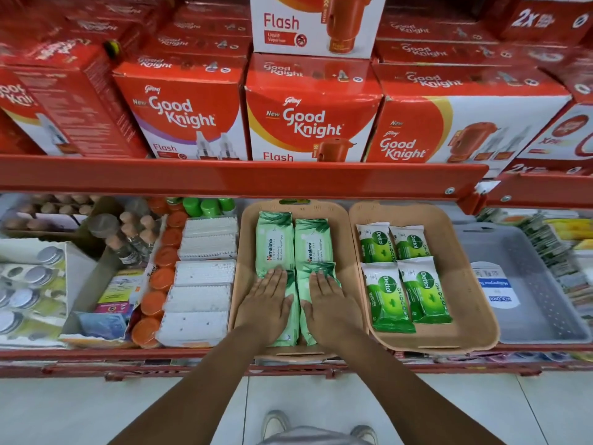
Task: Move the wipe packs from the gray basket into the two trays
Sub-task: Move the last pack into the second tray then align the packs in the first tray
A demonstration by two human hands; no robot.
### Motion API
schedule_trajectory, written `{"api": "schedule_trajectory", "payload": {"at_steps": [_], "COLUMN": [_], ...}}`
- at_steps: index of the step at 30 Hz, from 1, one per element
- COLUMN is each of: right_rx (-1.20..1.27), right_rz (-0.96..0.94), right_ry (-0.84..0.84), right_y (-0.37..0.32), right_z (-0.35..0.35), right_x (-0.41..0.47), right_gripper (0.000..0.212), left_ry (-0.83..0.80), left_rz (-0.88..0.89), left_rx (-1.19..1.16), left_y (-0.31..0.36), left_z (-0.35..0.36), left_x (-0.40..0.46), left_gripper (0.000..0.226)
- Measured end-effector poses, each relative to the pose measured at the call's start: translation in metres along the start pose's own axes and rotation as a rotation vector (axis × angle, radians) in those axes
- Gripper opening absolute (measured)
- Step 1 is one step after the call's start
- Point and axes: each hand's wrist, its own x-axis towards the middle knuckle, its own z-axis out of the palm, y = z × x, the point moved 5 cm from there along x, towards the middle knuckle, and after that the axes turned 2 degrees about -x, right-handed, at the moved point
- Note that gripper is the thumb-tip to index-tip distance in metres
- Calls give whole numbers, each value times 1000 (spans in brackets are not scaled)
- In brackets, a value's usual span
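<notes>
Four pale green Himalaya wipe packs (275,240) are lying in the left tray (247,274), two behind and two in front. The left hand (264,303) and right hand (330,305) are pressing flat on the front pair, fingers (276,279) stretched out and close together, gripping nothing. Four Dettol wipe packs (390,300) are sitting in the right tray (462,284), just beside the first. The gray basket (539,284) is standing further right on the same shelf (224,353), with one white and blue pack (495,285) lying inside, so the job is likely not finished. Pressing unevenly could be nudging the front packs askew or over the rear ones. The left tray is looking full, so that last pack could end up piled loosely and sliding.
</notes>
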Motion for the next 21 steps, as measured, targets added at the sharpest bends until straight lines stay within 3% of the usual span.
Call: {"api": "schedule_trajectory", "payload": {"at_steps": [6, 11, 21], "right_rx": [-5, -8, -75], "right_rz": [24, 16, 47], "right_ry": [-66, -116, -36], "right_y": [7, 5, -2], "right_z": [1, 1, -17], "right_x": [10, 17, 22], "right_gripper": [58, 56, 34], "left_ry": [-30, -85, -201], "left_rz": [-21, -55, -96], "left_rx": [12, 40, 55], "left_y": [2, 4, 8], "left_z": [0, -2, -9], "left_x": [-1, 1, 2], "left_gripper": [84, 60, 58]}}
